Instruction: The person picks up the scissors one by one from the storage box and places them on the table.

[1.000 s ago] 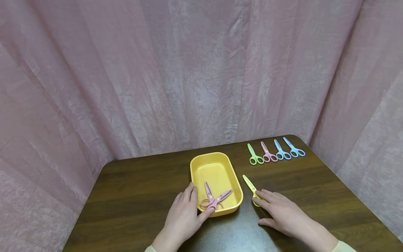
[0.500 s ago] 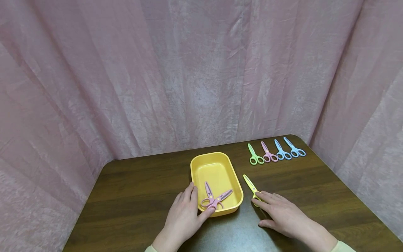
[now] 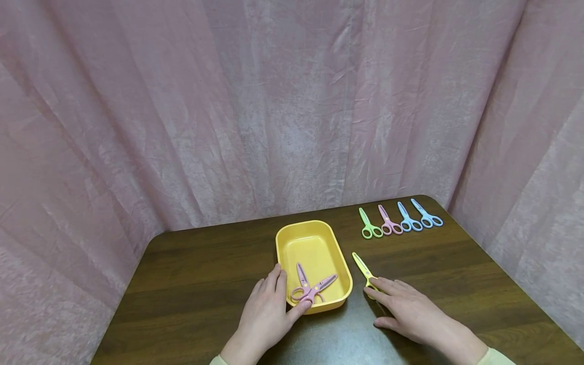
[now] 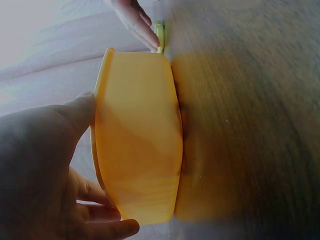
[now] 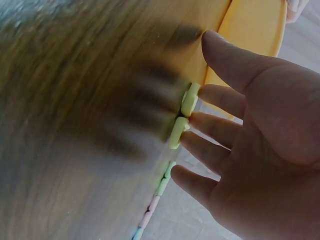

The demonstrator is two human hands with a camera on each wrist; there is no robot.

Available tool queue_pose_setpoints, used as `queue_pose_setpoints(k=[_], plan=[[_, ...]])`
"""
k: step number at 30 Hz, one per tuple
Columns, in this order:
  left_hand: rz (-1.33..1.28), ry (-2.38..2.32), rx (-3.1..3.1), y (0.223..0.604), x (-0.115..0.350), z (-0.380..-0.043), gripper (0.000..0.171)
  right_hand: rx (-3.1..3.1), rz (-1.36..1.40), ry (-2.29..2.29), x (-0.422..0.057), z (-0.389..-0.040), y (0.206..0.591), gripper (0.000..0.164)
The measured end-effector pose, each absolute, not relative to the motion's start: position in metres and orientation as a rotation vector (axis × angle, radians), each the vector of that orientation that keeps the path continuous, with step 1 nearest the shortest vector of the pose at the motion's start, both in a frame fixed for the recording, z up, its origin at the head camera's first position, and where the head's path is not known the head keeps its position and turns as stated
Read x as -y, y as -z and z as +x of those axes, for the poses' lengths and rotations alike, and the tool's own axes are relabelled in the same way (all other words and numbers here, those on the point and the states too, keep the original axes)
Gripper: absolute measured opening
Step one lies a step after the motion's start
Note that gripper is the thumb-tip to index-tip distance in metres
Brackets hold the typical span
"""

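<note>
My left hand (image 3: pixel 269 309) holds the near-left corner of a yellow tray (image 3: pixel 341 259), thumb at the near rim and fingers along the left side. Inside the tray's near end, two pairs of pink scissors (image 3: pixel 315 290) lie crossed. To the right of the tray, yellow scissors (image 3: pixel 362 263) rest on the table, blades pointing away. Extended fingers of my right hand (image 3: pixel 410 309) touch their handle loops, partly covering them. In the right wrist view, the fingertips meet the yellow loops (image 5: pixel 190 100) while the thumb stays apart.
Along the far right of the dark wooden table (image 3: pixel 205 274) lie green scissors (image 3: pixel 367 223), pink scissors (image 3: pixel 388 220) and two blue pairs, one being the rightmost scissors (image 3: pixel 425 213). A pink curtain (image 3: pixel 274 101) hangs behind the table and at its sides.
The yellow scissors and the right fingers have shifted very slightly. The left hand, the tray and the pink scissors in it stay as they were.
</note>
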State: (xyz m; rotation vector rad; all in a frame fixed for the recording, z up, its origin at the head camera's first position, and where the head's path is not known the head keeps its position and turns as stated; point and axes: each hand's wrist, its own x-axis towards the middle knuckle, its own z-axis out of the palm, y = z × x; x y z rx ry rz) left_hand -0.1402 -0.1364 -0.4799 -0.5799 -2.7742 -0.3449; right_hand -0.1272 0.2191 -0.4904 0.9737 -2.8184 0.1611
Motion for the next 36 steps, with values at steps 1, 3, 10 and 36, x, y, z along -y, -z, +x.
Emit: queue_pose_setpoints(k=[1, 3, 10, 36], plan=[[-0.58, 0.343, 2.773, 0.48, 0.136, -0.14, 0.093, 2.819, 0.975, -0.162, -0.219, -0.128, 0.49, 0.066], [-0.582, 0.34, 2.769, 0.481, 0.136, -0.141, 0.093, 2.821, 0.975, -0.169, -0.219, -0.129, 0.49, 0.065], [-0.583, 0.336, 2.762, 0.482, 0.137, -0.141, 0.092, 2.851, 0.966, -0.205, -0.217, -0.133, 0.489, 0.065], [-0.576, 0.343, 2.79, 0.48, 0.136, -0.141, 0.093, 2.836, 0.994, -0.19, -0.206, -0.161, 0.482, 0.06]])
